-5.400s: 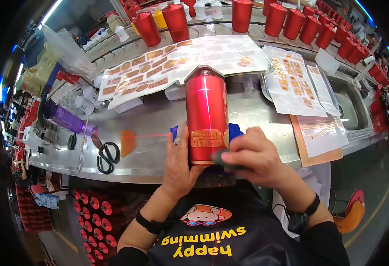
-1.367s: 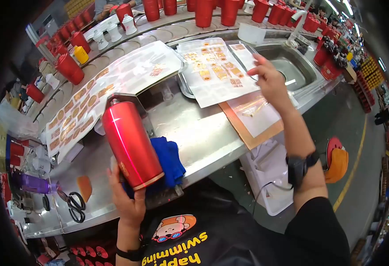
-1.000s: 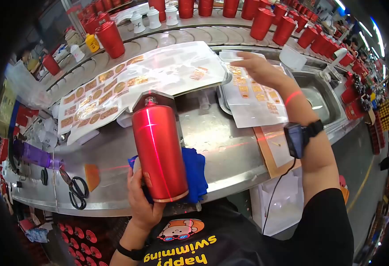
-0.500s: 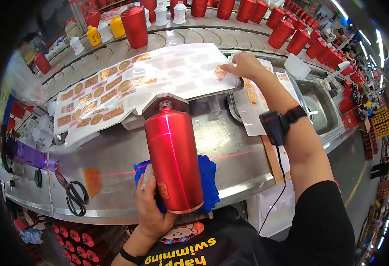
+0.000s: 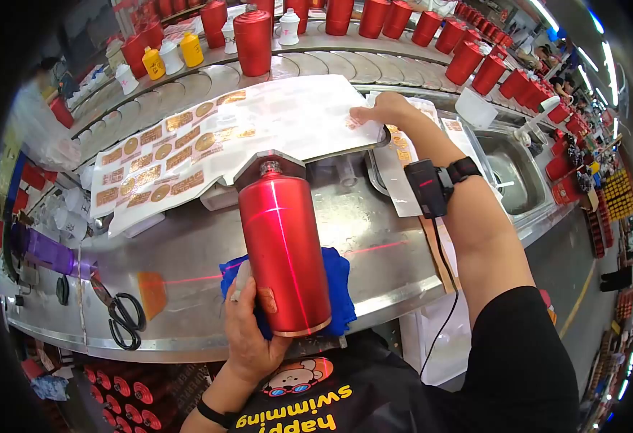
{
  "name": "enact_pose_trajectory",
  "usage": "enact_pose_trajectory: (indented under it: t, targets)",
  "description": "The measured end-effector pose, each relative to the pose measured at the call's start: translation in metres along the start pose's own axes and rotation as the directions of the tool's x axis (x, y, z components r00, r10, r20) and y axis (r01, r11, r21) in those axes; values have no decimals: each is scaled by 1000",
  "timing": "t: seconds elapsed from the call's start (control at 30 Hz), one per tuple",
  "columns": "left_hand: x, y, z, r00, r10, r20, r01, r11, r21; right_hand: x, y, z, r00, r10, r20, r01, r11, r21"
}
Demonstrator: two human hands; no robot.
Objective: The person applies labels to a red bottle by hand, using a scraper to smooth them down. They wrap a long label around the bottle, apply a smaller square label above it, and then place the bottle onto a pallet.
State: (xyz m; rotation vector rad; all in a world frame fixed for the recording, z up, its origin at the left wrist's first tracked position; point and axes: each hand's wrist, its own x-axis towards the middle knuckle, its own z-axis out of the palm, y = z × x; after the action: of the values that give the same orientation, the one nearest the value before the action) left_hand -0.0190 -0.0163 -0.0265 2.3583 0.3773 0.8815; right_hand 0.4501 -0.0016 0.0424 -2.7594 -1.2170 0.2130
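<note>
A glossy red bottle (image 5: pixel 284 252) leans over the steel bench, its bare threaded neck resting in a dark angular holder (image 5: pixel 267 164). My left hand (image 5: pixel 250 335) is wrapped round the lower left of the bottle, beside a small gold label stuck near its base. Red laser lines cross the bottle's front. Beneath it lies a blue cloth (image 5: pixel 339 289). My right hand (image 5: pixel 392 112) is at the right end of a white sheet (image 5: pixel 295 108) with gold-and-red labels on its left part. Its thumb and fingertips pinch a small label there; the fingers are partly hidden.
Black-handled scissors (image 5: pixel 125 321) and an orange scraper (image 5: pixel 152 294) lie at the left of the bench. A sink (image 5: pixel 511 173) is at the right. Behind runs a conveyor (image 5: pixel 316 66) carrying red, white and yellow bottles. A cable hangs from the device on my right wrist.
My right hand has shifted slightly left on the sheet. Bottles on the conveyor have moved to the right. The left hand and the red bottle stay nearly in place.
</note>
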Motion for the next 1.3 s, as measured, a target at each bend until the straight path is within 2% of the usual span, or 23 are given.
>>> enact_pose_trajectory:
  t: [0.1,0.23,0.3,0.37,0.4,0.5,0.57,0.6,0.63,0.67,0.77,0.83,0.87,0.97,1.03,1.07,1.1,1.13,1.17,1.2,1.23,1.27,1.3]
  targets:
    - [3,3,0,999,-13,-33,12,1000,-28,11,4,6,999,-40,-21,38,996,-83]
    - [2,1,3,999,-18,-37,16,998,-58,5,17,10,982,-126,-138,121,992,-45]
    - [3,1,3,999,-9,-39,7,998,-59,-1,18,21,929,-190,-316,175,982,-77]
    - [4,1,2,999,0,-39,-2,998,-55,-4,21,32,809,-273,-520,241,962,-130]
    - [4,1,2,1000,-1,-23,0,999,-49,-5,20,31,841,-202,-502,192,979,-72]
    - [0,0,-1,1000,-23,14,23,1000,-19,-3,14,19,977,20,-214,-26,999,-25]
    - [0,2,0,998,-48,29,48,999,1,11,21,31,986,19,-164,-13,999,34]
    - [-5,-2,3,997,-74,24,75,996,-50,14,21,36,972,-31,-235,30,1000,-9]
    - [-5,-1,2,994,-98,52,101,994,-45,17,22,45,943,-14,-332,16,1000,4]
    - [-2,1,3,997,-74,29,75,996,-51,12,20,43,933,-39,-357,45,999,10]
    - [-3,1,3,1000,-29,-1,29,999,-17,-16,7,28,889,17,-457,-19,1000,1]
    - [0,2,4,1000,-25,-2,25,999,-22,-27,-7,30,851,-73,-520,26,995,-98]
    - [1,4,3,999,-36,1,36,999,-41,-24,-5,34,800,-114,-589,53,991,-120]
    - [-3,3,1,998,-61,6,61,997,-46,-34,-3,11,903,-50,-427,80,995,54]
    - [-3,0,3,998,-69,3,69,996,-50,-39,27,1,831,-217,-512,287,956,61]
    - [-3,0,3,997,-71,0,71,996,-54,-48,42,-2,813,-289,-505,352,935,32]
    - [-3,0,3,997,-74,-2,74,996,-59,-63,49,-12,939,-188,-288,231,965,122]
    - [-3,1,1,998,-68,12,69,997,-27,-66,65,-6,957,-241,-160,254,965,68]
    - [-1,2,1,998,-64,16,65,997,-39,-62,83,11,945,-308,-105,303,951,-64]
    - [1,4,1,998,-63,17,64,997,-48,-65,94,25,955,-297,-17,292,947,-130]
    - [2,4,1,998,-66,15,66,997,-50,-66,104,43,941,-337,-15,323,914,-246]
    - [2,2,1,999,-39,21,40,999,-32,-63,112,57,932,-361,0,325,838,-438]
    - [1,3,1,999,-49,19,50,998,-47,-71,114,59,938,-326,-119,281,914,-292]
